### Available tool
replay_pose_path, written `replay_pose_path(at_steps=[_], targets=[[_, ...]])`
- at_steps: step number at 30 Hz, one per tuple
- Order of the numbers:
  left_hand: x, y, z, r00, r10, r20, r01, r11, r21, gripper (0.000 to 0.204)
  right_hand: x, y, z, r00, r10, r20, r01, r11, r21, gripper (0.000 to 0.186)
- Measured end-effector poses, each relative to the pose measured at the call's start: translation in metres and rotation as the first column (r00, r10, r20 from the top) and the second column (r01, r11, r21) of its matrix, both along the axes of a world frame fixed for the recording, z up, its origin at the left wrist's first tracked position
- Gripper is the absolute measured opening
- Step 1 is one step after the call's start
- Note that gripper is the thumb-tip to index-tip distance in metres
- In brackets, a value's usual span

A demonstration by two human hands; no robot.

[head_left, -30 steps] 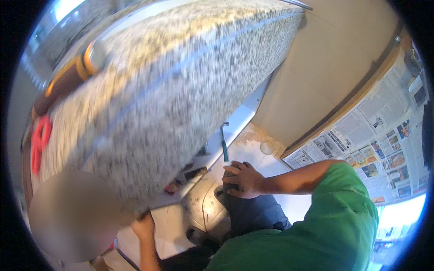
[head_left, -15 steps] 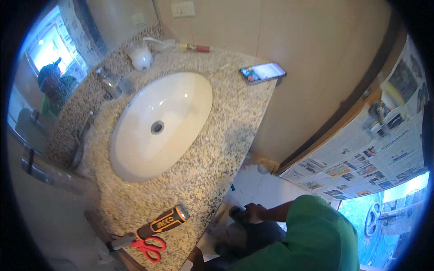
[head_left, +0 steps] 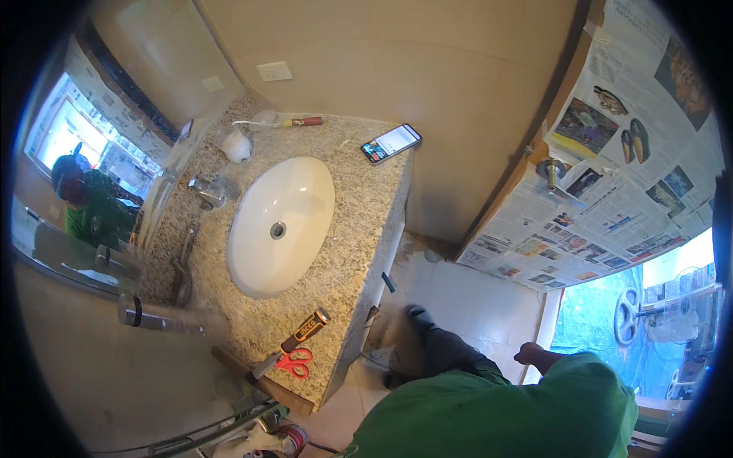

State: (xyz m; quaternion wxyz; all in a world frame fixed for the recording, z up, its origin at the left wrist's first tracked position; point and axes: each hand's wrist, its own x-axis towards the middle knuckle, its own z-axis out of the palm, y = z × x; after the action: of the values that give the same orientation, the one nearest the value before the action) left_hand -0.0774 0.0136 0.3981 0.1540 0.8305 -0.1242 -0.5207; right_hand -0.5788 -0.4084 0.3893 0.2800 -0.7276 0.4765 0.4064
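My right hand (head_left: 531,353) hangs low at the right, beyond the green sleeve. It is near no object and shows mostly its back, so its fingers are hidden. My left hand is out of sight. On the speckled stone counter (head_left: 359,206) lie red-handled scissors (head_left: 296,365). Against them rests a chisel-like tool (head_left: 304,331) with a black and orange handle and flat metal blade. A phone (head_left: 391,143) with a lit screen lies at the counter's far right corner. The white oval basin (head_left: 259,263) is set into the counter.
Behind the basin stand a metal faucet (head_left: 208,192) and a white rounded object (head_left: 237,146). A red-ended tool (head_left: 307,121) lies by the wall. At right is a newspaper-covered door (head_left: 527,237) with a lever handle (head_left: 551,172). Assorted items sit below the counter's near end.
My right hand has moved from over my leg out to the right. The view has shifted, bringing more of the door and the items below the counter into sight. The counter's things look unmoved.
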Motion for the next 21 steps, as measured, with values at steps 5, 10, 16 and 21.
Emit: replay_pose_path(at_steps=[5, 10, 16, 21], targets=[[0.008, -0.058, 0.047, 1.000, -0.008, -0.003, 0.008, 0.999, -0.053, 0.037, -0.052, -0.013, -0.065, 0.974, 0.209, 0.088, -0.217, 0.971, 0.103, 0.062], [-0.006, -0.161, 0.103, 0.988, -0.106, 0.111, 0.129, 0.965, -0.229, 0.033, 0.058, -0.103, -0.016, 0.938, 0.192, 0.288, -0.250, 0.951, 0.181, 0.042], [0.018, -0.382, 0.280, 0.955, -0.006, 0.297, 0.204, 0.741, -0.640, 0.021, 0.098, -0.215, 0.004, 0.758, -0.278, 0.590, 0.239, 0.960, 0.145, 0.027], [0.064, -0.546, 0.322, 0.606, 0.078, 0.792, 0.696, 0.431, -0.575, 0.031, 0.089, -0.241, 0.040, 0.707, -0.475, 0.524, 0.464, 0.870, 0.164, 0.037]])
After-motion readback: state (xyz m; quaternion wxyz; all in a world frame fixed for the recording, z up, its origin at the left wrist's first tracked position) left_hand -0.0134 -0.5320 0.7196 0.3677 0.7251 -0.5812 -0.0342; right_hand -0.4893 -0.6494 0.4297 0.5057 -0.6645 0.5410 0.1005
